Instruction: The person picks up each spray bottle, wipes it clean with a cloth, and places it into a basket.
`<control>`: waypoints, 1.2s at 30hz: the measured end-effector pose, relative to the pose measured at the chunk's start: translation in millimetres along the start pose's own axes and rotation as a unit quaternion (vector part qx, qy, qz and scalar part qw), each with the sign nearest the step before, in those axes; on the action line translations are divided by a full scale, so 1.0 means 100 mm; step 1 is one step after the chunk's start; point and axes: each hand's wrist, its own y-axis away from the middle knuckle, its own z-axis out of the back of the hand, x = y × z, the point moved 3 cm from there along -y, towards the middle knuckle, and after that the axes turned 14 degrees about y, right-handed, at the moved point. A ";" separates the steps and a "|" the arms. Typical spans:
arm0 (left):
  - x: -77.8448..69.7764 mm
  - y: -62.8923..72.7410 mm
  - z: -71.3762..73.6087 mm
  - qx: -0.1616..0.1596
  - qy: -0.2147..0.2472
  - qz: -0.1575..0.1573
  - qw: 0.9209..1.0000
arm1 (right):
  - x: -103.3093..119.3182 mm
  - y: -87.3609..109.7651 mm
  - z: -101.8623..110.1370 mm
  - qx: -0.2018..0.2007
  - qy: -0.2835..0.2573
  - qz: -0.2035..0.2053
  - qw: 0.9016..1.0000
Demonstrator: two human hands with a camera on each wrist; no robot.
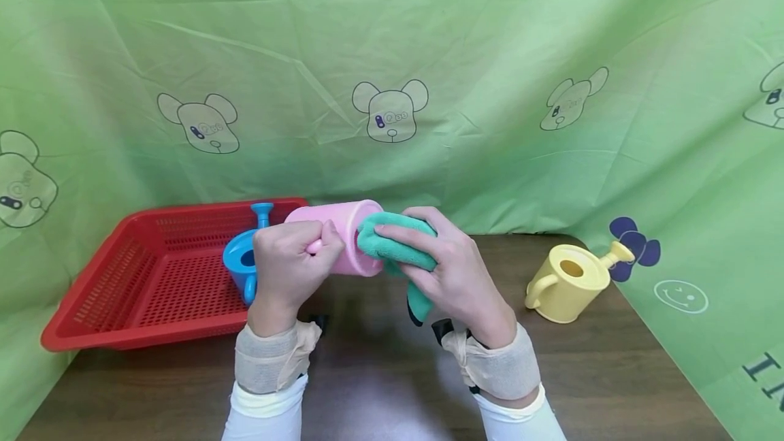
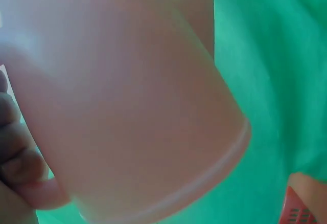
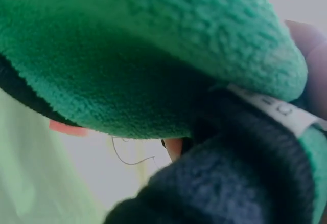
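Note:
A pink watering can [image 1: 333,213] is held tipped on its side over the table. My left hand [image 1: 288,260] grips it by the handle, fingers curled round, as the left wrist view shows with the fingers [image 2: 18,147] beside the can's smooth body [image 2: 138,106]. My right hand [image 1: 450,264] holds a bunched green cloth [image 1: 392,240] against the can's right-facing end. Part of the cloth hangs below the palm. Up close, the fuzzy cloth [image 3: 153,75] shows a dark border and a white tag [image 3: 276,109]. The can's spout is hidden in the head view.
On the left stands a red plastic basket [image 1: 143,332] with a blue watering can [image 1: 235,254] at its right side. A yellow watering can [image 1: 560,291] sits on the wooden table [image 1: 612,373] at the right. Green curtain [image 1: 478,39] printed with cartoon heads surrounds the table.

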 end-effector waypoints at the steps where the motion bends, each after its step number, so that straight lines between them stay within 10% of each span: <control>1: 0.01 0.00 0.03 -0.002 0.015 -0.005 1.000 | -0.01 0.00 0.01 -0.003 0.000 0.000 1.000; 11: 0.05 -0.02 0.31 -0.100 0.141 -0.023 0.985 | -0.21 0.04 0.19 -0.006 -0.004 -0.042 0.999; 19: 0.03 -0.02 0.32 -0.119 0.195 -0.011 0.974 | -0.37 0.09 0.33 -0.076 -0.008 -0.053 0.996; 23: -0.03 -0.04 0.28 -0.147 0.297 -0.005 0.943 | -0.44 0.12 0.38 -0.084 -0.008 -0.070 0.994; 30: -0.23 -0.06 0.11 -0.115 0.515 -0.013 0.850 | -0.33 0.10 0.27 0.030 -0.111 0.017 0.993; 36: -0.31 -0.08 -0.01 -0.065 0.518 -0.029 0.852 | -0.24 0.07 0.22 0.048 -0.129 0.039 0.990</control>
